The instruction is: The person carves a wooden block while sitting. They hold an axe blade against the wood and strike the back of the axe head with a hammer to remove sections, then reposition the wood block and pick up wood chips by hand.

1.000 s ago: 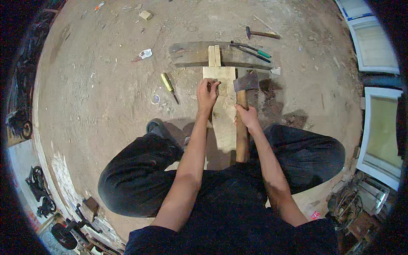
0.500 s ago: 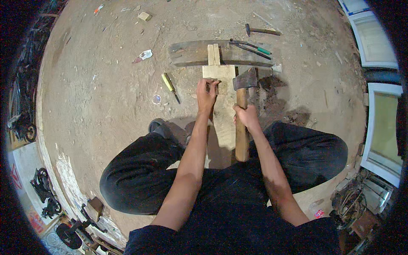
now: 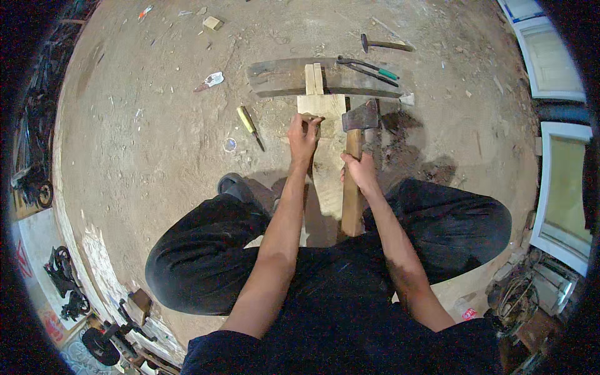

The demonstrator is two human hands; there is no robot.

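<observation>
My right hand (image 3: 359, 170) is closed round the wooden handle of a hatchet (image 3: 353, 206), its dark metal head (image 3: 362, 117) pointing away from me. A pale wooden board (image 3: 327, 187) lies between my legs, wide at the far end and tapering toward me. My left hand (image 3: 302, 139) rests at the board's left side. Its thumb and fingers are pinched over the wood, with a small dark thing at their tips that is too small to name. Two narrow pale wood strips (image 3: 314, 80) stick out beyond the board's far end, over a weathered grey plank (image 3: 269, 78).
Pincers (image 3: 369, 70) with a green grip lie on the plank's right part. A hammer (image 3: 386, 45) is farther off at the right. To the left lie a yellow-handled knife-like tool (image 3: 250, 127), a clear round piece (image 3: 230, 145) and a small wood block (image 3: 212, 23). White-framed windows stand at the right.
The lower end of the hatchet handle has shifted slightly left and the handle has turned a little. My left hand stays pinched at nearly the same spot on the board.
</observation>
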